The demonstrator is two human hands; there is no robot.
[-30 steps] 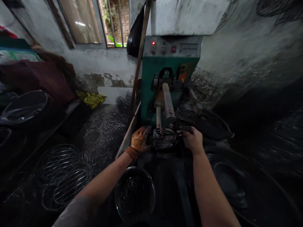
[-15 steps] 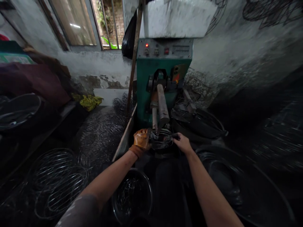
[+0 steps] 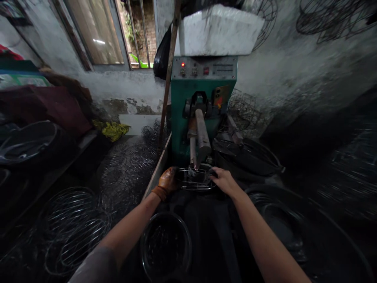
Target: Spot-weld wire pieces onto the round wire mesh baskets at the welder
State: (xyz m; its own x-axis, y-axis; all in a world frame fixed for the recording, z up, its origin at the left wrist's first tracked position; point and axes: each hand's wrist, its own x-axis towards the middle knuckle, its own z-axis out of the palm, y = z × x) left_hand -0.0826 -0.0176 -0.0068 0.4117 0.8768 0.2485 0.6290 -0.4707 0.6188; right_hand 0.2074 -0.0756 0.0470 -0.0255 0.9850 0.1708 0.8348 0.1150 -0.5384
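A small wire basket lies under the two metal arms of a green machine. My left hand, in an orange glove, is closed on the basket's left rim. The bare fingers of my right hand are closed on its right rim. The lower arm's tip rests just above the wires at the basket's far side.
A metal bowl stands below my arms. Round wire frames lie stacked on the left floor. Dark basins sit right of the machine. A wooden pole leans at the machine's left side. A window is behind.
The basket has been turned from tilted to lying flatter under the arms. Both hands shifted slightly lower with it. The head camera tipped a little upward.
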